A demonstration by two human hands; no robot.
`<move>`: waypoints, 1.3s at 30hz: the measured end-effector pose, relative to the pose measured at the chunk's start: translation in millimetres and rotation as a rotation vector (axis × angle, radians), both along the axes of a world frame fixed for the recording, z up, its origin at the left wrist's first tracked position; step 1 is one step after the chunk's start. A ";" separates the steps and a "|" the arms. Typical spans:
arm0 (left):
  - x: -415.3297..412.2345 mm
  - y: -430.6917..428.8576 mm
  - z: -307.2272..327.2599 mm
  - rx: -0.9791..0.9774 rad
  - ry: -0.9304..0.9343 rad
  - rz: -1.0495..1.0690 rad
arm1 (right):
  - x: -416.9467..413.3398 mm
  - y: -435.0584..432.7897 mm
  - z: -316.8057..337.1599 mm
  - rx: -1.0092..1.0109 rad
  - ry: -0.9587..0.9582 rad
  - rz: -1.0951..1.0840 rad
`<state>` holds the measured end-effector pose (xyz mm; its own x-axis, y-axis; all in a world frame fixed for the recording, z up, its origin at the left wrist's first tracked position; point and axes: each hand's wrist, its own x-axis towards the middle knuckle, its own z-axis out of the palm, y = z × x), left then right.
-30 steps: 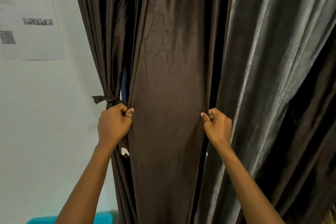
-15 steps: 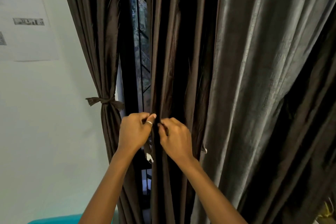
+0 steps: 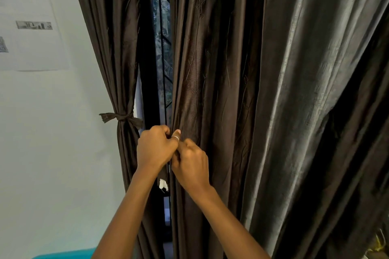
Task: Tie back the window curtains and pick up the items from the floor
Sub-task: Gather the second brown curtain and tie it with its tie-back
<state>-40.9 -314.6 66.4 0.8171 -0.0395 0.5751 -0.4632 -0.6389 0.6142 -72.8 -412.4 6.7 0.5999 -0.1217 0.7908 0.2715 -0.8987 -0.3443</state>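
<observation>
A dark brown curtain panel (image 3: 202, 69) hangs gathered into folds in the middle. My left hand (image 3: 155, 149), with a ring on the thumb, and my right hand (image 3: 190, 164) meet at its left edge, both closed on the gathered fabric. A strip with a white tip (image 3: 163, 184) hangs below my left hand. To the left, a narrower curtain panel (image 3: 111, 38) is bound with a knotted brown tie-back (image 3: 121, 118). Between the two panels a window with bars (image 3: 163, 48) shows. No floor items are in view.
A grey, shinier curtain (image 3: 305, 90) fills the right side. A printed paper sheet (image 3: 27, 21) is stuck on the pale wall at the upper left. A teal object (image 3: 63, 254) sits at the bottom left edge. Something yellowish (image 3: 379, 246) shows at the bottom right.
My right hand pulled the middle panel's right edge leftwards to meet my left hand, bunching the flat panel into folds. The window gap opened between the panels. The hands have since closed tighter together.
</observation>
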 end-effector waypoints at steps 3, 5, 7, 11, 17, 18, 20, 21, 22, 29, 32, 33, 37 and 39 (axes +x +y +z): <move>3.0 1.0 -2.0 0.031 -0.030 -0.015 | -1.5 -6.7 1.8 0.021 0.009 0.049; 5.0 3.8 -3.6 0.030 -0.038 -0.021 | -3.7 -13.4 4.8 0.049 0.063 0.161; 8.3 8.9 -4.9 0.006 -0.051 -0.022 | -8.5 -21.7 6.0 0.099 0.068 0.202; 15.9 20.9 -8.5 -0.014 -0.084 -0.001 | -28.1 -49.1 16.8 0.286 -0.253 -0.114; 25.1 29.7 -9.9 -0.024 -0.104 0.011 | -34.4 -97.3 34.5 0.455 -0.147 -0.299; 25.8 29.4 -10.0 -0.023 -0.104 0.006 | -31.5 -104.6 35.3 0.479 -0.071 -0.252; 27.2 29.0 -9.9 -0.025 -0.107 0.000 | -25.9 -118.9 35.5 0.506 0.052 -0.147; 28.0 29.8 -9.4 -0.026 -0.110 0.000 | -23.6 -126.3 34.0 0.466 0.084 -0.126; 29.1 31.9 -8.7 -0.025 -0.114 0.002 | -21.8 -133.5 31.9 0.416 0.089 -0.132; 37.2 44.7 -4.1 0.024 -0.101 0.050 | -14.7 -163.9 36.8 0.369 0.076 -0.219; 35.6 41.4 -4.7 0.016 -0.103 0.046 | -12.2 -163.3 34.2 0.388 0.077 -0.228; 36.1 41.7 -5.0 0.014 -0.101 0.038 | -11.3 -163.2 32.9 0.402 0.079 -0.234; 36.1 45.2 -4.0 0.000 -0.089 0.050 | -10.4 -159.5 32.7 0.394 0.083 -0.239; 33.0 45.2 -3.0 -0.003 -0.089 0.069 | -9.8 -156.8 32.5 0.400 0.091 -0.228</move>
